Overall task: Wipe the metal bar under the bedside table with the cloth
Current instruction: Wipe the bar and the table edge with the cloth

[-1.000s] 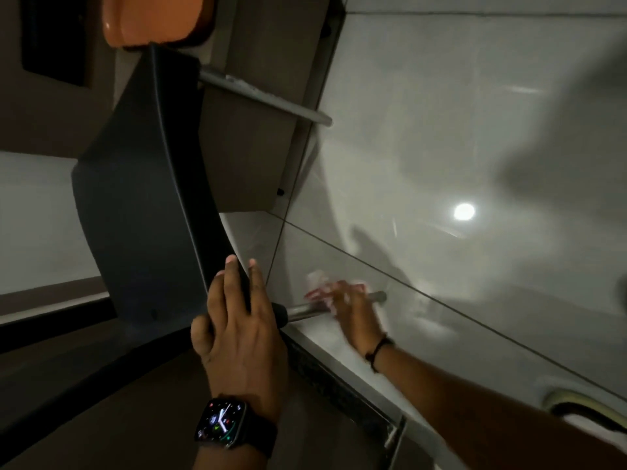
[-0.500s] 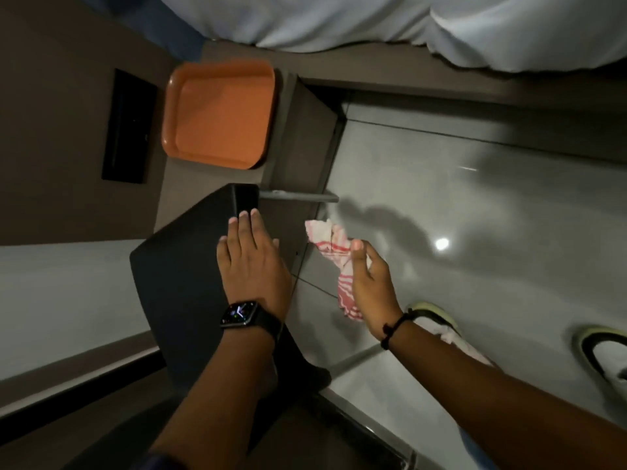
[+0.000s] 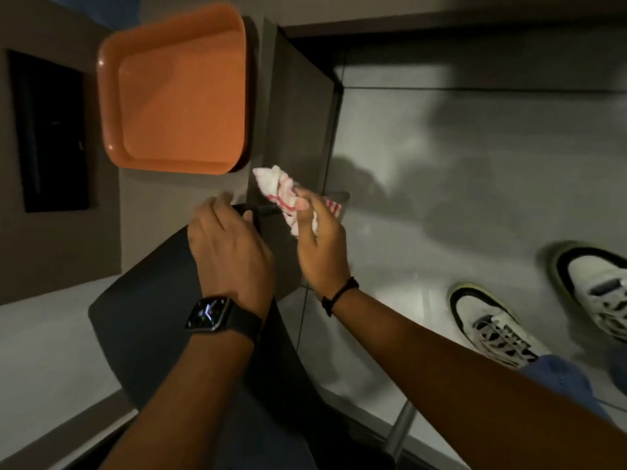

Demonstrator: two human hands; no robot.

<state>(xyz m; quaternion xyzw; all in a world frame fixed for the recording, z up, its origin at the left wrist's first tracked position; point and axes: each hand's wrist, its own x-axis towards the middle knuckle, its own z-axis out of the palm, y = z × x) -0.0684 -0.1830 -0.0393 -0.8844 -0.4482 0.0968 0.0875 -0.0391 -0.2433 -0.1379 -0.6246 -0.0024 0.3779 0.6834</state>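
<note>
Head view, looking steeply down. The orange tray point(image 3: 176, 93) is the landmark: it lies flat on the grey-brown tabletop point(image 3: 163, 198) of the bedside table, filling most of the top's far part. Left of the tray a black rectangular panel point(image 3: 51, 130) sits against the brown wall. Just below the tray's near right corner is the cloth point(image 3: 283, 191), white with red stripes, bunched up and clamped in the right hand point(image 3: 320, 242), whose fingers are curled closed around it; a loose end sticks out toward the tray. A short length of the metal bar point(image 3: 268, 209) shows as a dark horizontal strip below that same corner, running rightward behind the cloth; the picture is dim and soft there, so I cannot tell whether the cloth touches it. The left hand point(image 3: 230, 245), below the tray, rests loosely bent, fingers partly spread, on the top edge of a dark curved panel point(image 3: 146, 317), perhaps a chair back, and grips nothing else. A smartwatch point(image 3: 210, 313) is on that wrist; a thin black band point(image 3: 339, 295) is on the right wrist. Far to the tray's lower right, two white-and-black sneakers point(image 3: 492, 327) stand on the glossy grey floor tiles point(image 3: 475, 164).
</note>
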